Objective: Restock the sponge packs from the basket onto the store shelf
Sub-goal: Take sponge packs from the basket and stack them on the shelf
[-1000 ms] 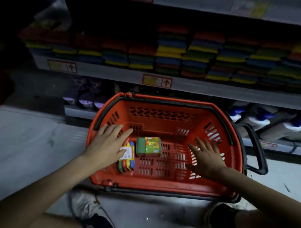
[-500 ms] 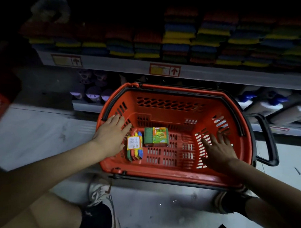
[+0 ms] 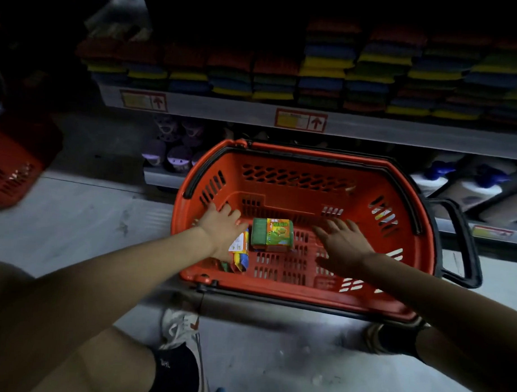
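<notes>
Fingers point(image 3: 221, 212) of your left hand point(image 3: 221, 232) lie stretched out and close together, pointing at the left wall of the red basket point(image 3: 310, 180). The palm sits over the upper left part of the multicolour sponge pack point(image 3: 240, 255). That pack lies tilted on the basket floor, near the front left corner. No curl round it shows; the thumb is hard to make out.

Your right hand point(image 3: 342, 244) is inside the basket too, palm down, fingers point(image 3: 334, 225) spread wide, holding nothing. Whether it touches the basket floor, cannot tell.

Green sponge pack point(image 3: 272, 235) lies flat on the basket floor between the two hands, just beside the multicolour pack, apart from the right hand.

Basket stands on the floor point(image 3: 74, 218) right in front of the shelf point(image 3: 371, 128), its black handle point(image 3: 462, 244) sticking out to the right. Shelf carries rows of stacked sponge packs point(image 3: 323, 66), dim, with price tags point(image 3: 301, 120) on its front edge. Lower shelf: purple items point(image 3: 176, 159) on the left, white bottles with blue caps point(image 3: 468, 185) on the right. Second red basket point(image 3: 9, 169) at the far left edge, blurred. Your shoe point(image 3: 182, 328) is just below the basket.
</notes>
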